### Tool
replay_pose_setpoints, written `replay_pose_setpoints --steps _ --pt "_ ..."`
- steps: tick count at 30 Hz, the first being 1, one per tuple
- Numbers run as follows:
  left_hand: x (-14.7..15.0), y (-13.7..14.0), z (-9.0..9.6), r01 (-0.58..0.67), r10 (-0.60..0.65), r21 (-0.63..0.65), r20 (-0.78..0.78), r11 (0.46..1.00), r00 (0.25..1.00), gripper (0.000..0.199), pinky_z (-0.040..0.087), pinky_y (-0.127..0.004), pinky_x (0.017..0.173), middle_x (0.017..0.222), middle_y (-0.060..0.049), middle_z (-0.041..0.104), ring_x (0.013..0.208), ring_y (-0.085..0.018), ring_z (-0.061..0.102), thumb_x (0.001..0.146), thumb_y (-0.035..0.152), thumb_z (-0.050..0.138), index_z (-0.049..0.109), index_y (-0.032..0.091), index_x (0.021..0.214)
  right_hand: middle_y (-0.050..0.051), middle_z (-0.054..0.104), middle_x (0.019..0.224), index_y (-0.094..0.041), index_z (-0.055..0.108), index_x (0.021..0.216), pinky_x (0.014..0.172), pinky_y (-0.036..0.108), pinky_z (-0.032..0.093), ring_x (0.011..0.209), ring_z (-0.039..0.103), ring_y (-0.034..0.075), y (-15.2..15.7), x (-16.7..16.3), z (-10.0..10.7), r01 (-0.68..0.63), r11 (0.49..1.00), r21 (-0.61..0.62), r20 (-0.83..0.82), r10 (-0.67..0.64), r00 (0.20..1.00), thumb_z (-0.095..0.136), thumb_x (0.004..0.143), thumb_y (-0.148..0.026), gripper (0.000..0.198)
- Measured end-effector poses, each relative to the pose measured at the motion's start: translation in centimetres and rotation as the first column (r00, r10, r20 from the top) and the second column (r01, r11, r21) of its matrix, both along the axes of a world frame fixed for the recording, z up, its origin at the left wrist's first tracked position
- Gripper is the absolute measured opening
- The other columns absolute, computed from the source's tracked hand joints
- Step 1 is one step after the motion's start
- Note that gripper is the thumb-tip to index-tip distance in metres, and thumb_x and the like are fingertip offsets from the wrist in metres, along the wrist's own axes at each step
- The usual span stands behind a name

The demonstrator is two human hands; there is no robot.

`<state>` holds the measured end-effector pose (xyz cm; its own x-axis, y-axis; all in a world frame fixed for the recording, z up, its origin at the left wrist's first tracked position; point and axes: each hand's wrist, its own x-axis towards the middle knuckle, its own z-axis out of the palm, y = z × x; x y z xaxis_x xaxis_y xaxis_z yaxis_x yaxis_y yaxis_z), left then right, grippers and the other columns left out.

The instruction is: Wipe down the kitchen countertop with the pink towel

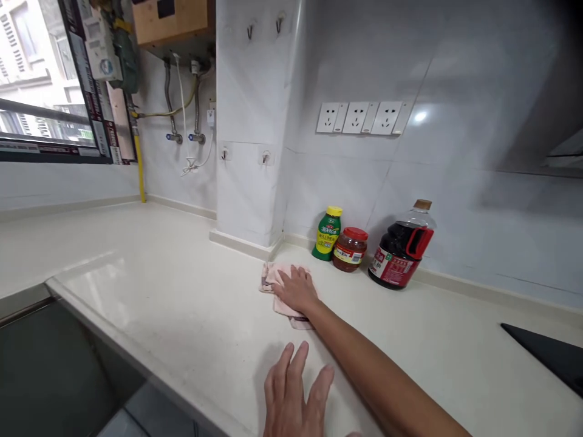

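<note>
My right hand [297, 290] reaches in from the lower right and is closed over a pale pink cloth [285, 308], holding it down against the white countertop [195, 309]. The cloth lies folded and rumpled, its edges showing to the left of the fingers and below the palm. Nearer to me, my left hand [295, 394] is open, its fingers apart and nothing in it, over the counter beside my right forearm. Beyond the cloth stand a green squeeze bottle [328, 233] with a yellow cap, a red-lidded jar [350, 250] and a large jug of dark sauce [401, 249].
A tiled pillar [248, 194] with hooks juts out behind the cloth. Wall sockets [359, 118] sit above the bottles. A black flat object [546, 355] lies at the right. The counter's front edge [136, 358] runs along the left, below a window [40, 79].
</note>
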<state>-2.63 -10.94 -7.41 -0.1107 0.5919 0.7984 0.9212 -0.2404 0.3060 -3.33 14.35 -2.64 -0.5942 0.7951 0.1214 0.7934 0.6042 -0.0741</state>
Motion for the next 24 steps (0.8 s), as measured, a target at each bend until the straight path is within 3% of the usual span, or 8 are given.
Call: replay_pose_setpoints --steps 4,8,13,16,19,21,24 --pt "0.0 -0.3 0.0 -0.036 0.032 0.059 0.063 0.998 0.997 0.054 0.044 -0.053 0.104 0.149 -0.014 0.047 0.140 -0.036 0.039 0.092 0.053 0.058 0.054 0.027 0.138 0.011 0.015 0.161 -0.028 0.037 0.152 0.116 0.056 0.008 0.145 0.006 0.040 -4.6 -2.6 0.3 -0.210 0.978 -0.012 -0.015 0.210 0.978 0.036 0.102 -0.062 0.061" --pt "-0.3 -0.7 0.2 -0.051 0.047 0.067 0.063 0.996 0.997 0.047 0.040 -0.053 0.109 0.154 -0.013 0.040 0.144 -0.034 0.033 0.095 0.043 0.055 0.054 0.024 0.138 0.009 0.016 0.161 -0.030 0.040 0.150 0.118 0.054 0.012 0.146 0.006 0.037 -9.5 -1.8 0.3 -0.393 0.920 0.008 -0.027 0.393 0.919 0.046 0.102 -0.059 0.057" --pt "-0.5 -1.0 0.6 -0.082 0.080 0.018 0.082 0.996 0.993 0.044 0.035 -0.058 0.110 0.156 -0.013 0.035 0.146 -0.034 0.027 0.098 0.036 0.048 0.052 0.024 0.140 0.006 0.017 0.161 -0.033 0.042 0.149 0.119 0.050 0.019 0.147 0.008 0.032 -13.9 4.1 -0.5 -0.482 0.876 0.022 -0.047 0.483 0.875 0.056 0.100 -0.047 0.053" --pt "-0.5 -1.1 0.6 -0.086 0.084 0.026 0.067 0.996 0.994 0.045 0.034 -0.059 0.111 0.155 -0.013 0.036 0.146 -0.034 0.027 0.097 0.032 0.049 0.050 0.024 0.141 0.004 0.021 0.160 -0.033 0.041 0.150 0.118 0.050 0.025 0.147 0.013 0.030 -14.1 9.8 -1.4 -0.496 0.867 0.056 -0.086 0.499 0.862 0.053 0.100 -0.048 0.053" --pt "-0.5 -1.1 0.5 -0.086 0.086 -0.001 0.059 0.996 0.995 0.043 0.036 -0.057 0.112 0.155 -0.011 0.038 0.146 -0.032 0.027 0.097 0.029 0.051 0.050 0.024 0.140 0.002 0.022 0.160 -0.034 0.043 0.148 0.117 0.048 0.026 0.146 0.016 0.026 -11.7 15.7 -2.0 -0.361 0.926 0.105 -0.044 0.367 0.929 0.044 0.102 -0.053 0.050" --pt "-0.4 -1.0 0.5 -0.079 0.079 -0.013 0.063 0.997 0.995 0.042 0.036 -0.057 0.112 0.154 -0.011 0.038 0.146 -0.031 0.027 0.098 0.029 0.051 0.051 0.025 0.139 0.002 0.024 0.159 -0.033 0.043 0.148 0.117 0.045 0.025 0.146 0.018 0.023 -9.5 18.8 -2.0 -0.173 0.979 0.109 0.016 0.172 0.985 0.040 0.103 -0.054 0.050" --pt "-0.3 -1.0 0.8 -0.050 0.051 -0.024 0.054 0.998 0.997 0.039 0.036 -0.058 0.112 0.153 -0.011 0.040 0.146 -0.030 0.028 0.099 0.030 0.050 0.052 0.024 0.137 0.010 0.029 0.156 -0.025 0.045 0.148 0.113 0.051 0.029 0.143 0.025 0.030 -6.9 20.8 -1.2 0.089 0.990 0.111 0.028 -0.093 0.995 0.036 0.103 -0.047 0.051"
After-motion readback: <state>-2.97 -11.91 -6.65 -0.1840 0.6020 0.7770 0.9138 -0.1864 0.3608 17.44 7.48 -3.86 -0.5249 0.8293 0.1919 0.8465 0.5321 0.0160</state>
